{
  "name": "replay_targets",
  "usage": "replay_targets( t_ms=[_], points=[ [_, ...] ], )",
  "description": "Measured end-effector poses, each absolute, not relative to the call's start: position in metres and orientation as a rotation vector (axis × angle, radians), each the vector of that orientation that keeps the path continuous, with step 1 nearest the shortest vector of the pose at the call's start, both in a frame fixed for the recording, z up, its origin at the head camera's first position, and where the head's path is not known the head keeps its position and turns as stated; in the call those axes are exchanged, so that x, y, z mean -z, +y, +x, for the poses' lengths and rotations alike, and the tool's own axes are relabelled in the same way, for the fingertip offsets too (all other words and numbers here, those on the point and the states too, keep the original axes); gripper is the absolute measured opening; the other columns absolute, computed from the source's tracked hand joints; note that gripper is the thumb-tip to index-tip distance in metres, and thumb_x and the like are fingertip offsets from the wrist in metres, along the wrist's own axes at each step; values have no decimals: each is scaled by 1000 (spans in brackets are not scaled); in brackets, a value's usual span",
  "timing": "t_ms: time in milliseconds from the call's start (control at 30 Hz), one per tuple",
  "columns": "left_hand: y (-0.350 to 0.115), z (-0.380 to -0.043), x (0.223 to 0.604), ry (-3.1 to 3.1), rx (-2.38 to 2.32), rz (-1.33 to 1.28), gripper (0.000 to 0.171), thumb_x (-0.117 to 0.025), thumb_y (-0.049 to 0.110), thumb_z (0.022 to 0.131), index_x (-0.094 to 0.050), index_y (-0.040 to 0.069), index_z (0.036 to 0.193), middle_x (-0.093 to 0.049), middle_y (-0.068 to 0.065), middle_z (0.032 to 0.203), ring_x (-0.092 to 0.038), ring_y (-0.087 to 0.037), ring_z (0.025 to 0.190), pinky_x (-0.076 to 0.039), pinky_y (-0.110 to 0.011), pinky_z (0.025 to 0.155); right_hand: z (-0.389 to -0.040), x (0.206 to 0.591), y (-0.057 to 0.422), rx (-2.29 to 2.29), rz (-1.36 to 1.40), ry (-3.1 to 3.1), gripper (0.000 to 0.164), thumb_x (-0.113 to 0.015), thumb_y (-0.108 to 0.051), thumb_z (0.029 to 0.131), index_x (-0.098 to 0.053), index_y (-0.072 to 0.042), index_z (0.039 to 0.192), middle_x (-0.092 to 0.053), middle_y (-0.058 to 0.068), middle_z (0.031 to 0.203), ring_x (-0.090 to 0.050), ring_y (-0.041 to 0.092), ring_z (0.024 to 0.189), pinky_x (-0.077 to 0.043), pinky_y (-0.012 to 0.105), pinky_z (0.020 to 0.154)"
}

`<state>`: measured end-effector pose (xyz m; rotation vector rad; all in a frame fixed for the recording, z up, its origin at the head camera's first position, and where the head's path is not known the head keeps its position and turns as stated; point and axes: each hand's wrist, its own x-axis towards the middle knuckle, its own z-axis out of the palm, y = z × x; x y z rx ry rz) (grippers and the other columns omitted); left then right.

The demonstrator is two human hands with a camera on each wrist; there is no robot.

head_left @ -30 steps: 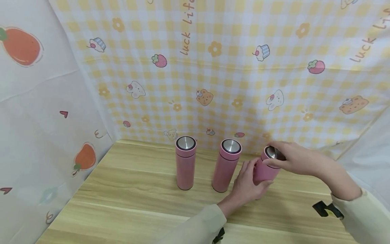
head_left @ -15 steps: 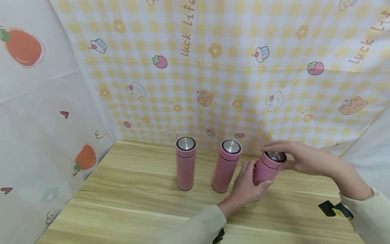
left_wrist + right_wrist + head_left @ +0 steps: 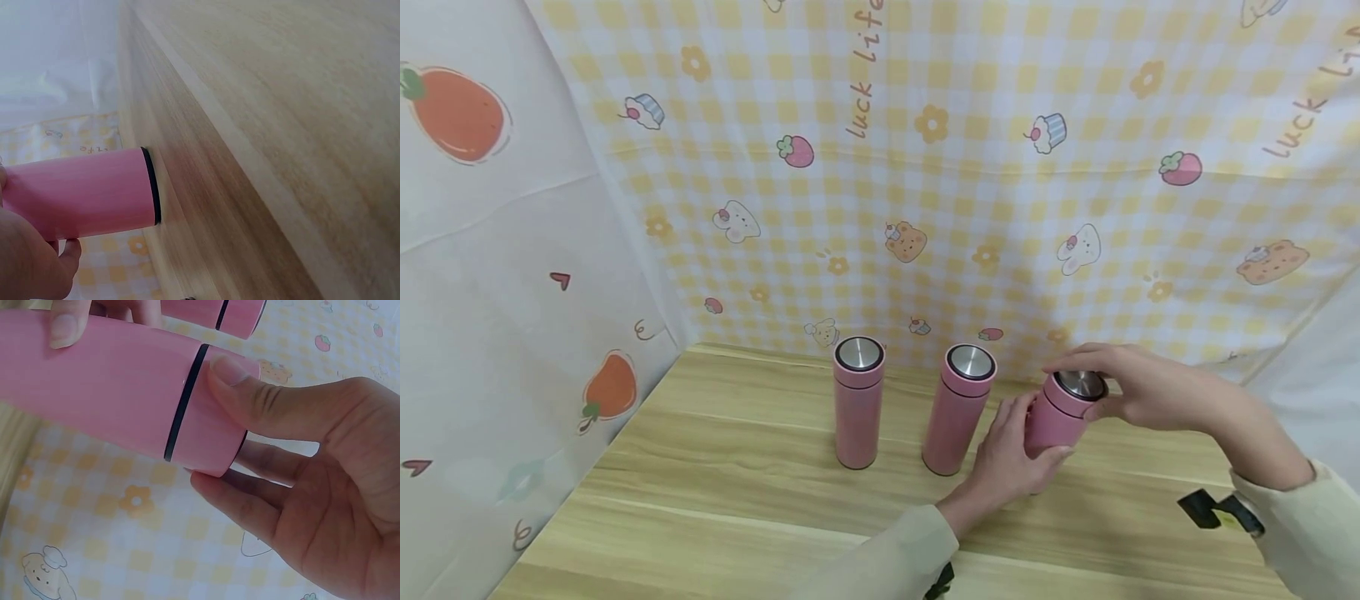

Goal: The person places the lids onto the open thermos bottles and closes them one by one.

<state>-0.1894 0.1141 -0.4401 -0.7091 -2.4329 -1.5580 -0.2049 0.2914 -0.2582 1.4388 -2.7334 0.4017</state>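
Observation:
A pink thermos with a silver-topped lid stands on the wooden table at the right. My left hand grips its body from the left. Around the lid is my right hand, thumb on the near side and fingers across the far side. In the right wrist view, the thumb presses the pink lid just past the black seam ring, and fingertips touch its opposite side. In the left wrist view, the base of the thermos meets the table.
Two matching pink thermoses, one in the middle and one farther left, stand upright with lids on. Behind them hangs a yellow checked cloth. A white printed cloth borders the wooden table on the left.
My right hand has turned around the lid: its thumb went from the lid's front to its right side, uncovering more of the silver top. My left hand has stayed in place.

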Motion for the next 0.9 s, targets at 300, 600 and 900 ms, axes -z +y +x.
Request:
replay_targets(
  t_ms=[300,600,900],
  points=[
    [115,-189,439,-2436,1559,-685,71,-72,48,93,-40,21,150,-48,6,128,-53,-5,108,-51,-27,86,-202,253,285,-400,1320,-2863,61,-88,-2,77,-65,-9,133,-65,3,121,-63,14,98,-56,32,76],
    [115,-188,439,-2448,1551,-673,71,-73,48,92,-41,20,150,-48,6,128,-52,-5,107,-51,-27,87,-201,251,280,-371,1258,-2905,59,-88,1,75,-67,-6,130,-68,3,120,-65,13,97,-56,33,77],
    [116,-188,439,-2441,1543,-674,71,-73,47,92,-41,20,150,-48,6,127,-53,-5,107,-50,-27,87,-199,247,275,-316,1211,-2950,55,-86,-1,77,-66,-2,129,-69,0,110,-61,8,85,-54,30,70]
  ],
)
